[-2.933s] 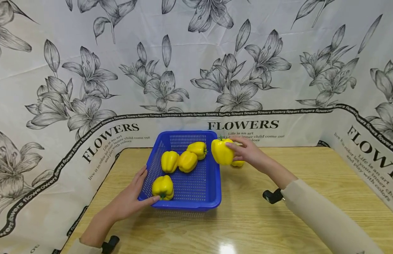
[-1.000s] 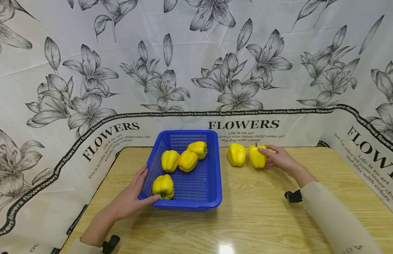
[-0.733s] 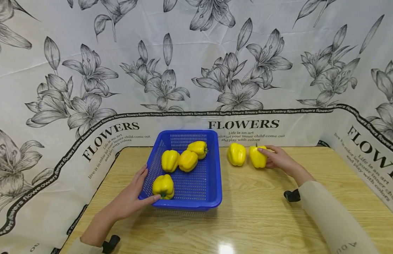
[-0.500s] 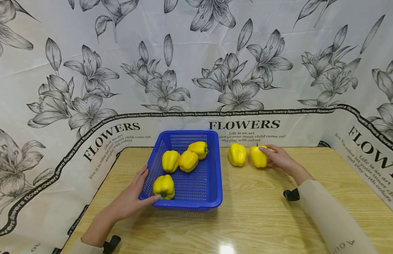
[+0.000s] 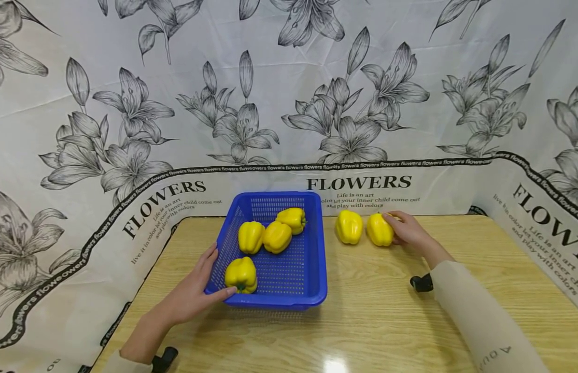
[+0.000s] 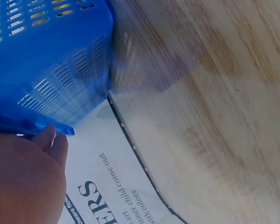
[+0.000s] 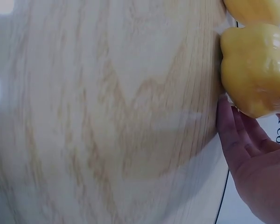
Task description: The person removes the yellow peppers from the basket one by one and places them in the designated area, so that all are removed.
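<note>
Left hand: this hand gripped the basket at its near left corner; I saw the thumb lying inside the rim, fingers against the outer wall.
Right hand: this hand was clamped on a pepper, thumb on its upper right, fingers bent against its side in the wrist view.
Held pepper: slightly tilted, at the table's back, right of the basket; I could not tell whether its base touched the wood.
Loose pepper: one stood just left of the held one, between it and the basket.
Basket load: I counted four peppers. Three sat together toward the back: left one, middle one, rear one. A near one lay apart by the left thumb, stem toward me.
Table: pale wood, glare at the near edge.
Backdrop: white cloth with grey flowers and "FLOWERS" lettering.
</note>
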`<state>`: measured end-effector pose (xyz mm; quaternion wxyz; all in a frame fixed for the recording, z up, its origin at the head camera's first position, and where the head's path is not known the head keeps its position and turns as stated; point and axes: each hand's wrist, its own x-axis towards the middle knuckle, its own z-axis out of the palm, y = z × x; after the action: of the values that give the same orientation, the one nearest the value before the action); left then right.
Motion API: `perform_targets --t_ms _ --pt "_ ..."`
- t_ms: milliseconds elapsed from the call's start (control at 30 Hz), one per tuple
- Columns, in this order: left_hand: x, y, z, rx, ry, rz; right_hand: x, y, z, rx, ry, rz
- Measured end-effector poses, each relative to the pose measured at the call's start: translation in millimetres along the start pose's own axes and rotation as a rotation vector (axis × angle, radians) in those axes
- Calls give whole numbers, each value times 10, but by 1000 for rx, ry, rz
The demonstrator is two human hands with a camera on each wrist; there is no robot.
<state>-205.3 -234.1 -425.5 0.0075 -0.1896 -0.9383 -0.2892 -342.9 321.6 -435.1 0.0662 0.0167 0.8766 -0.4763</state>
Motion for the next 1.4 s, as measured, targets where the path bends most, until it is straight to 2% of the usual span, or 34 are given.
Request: perform_targets --t_ms 367,600,867,1200,1400 --pt "2 -3 5 -5 -1 2 0 7 29 -21 5 -44" --pt "-15 10 7 -4 3 -1 -128 -54 -62 -167 -8 -86" --pt "-7 29 4 -8 2 1 -346 -147 -191 -305 14 -186" --pt "-22 45 -6 -10 8 4 -471 -216 -199 -371 -7 -321" --pt "-18 45 -9 -12 1 0 -571 -331 -143 -378 -5 -387"
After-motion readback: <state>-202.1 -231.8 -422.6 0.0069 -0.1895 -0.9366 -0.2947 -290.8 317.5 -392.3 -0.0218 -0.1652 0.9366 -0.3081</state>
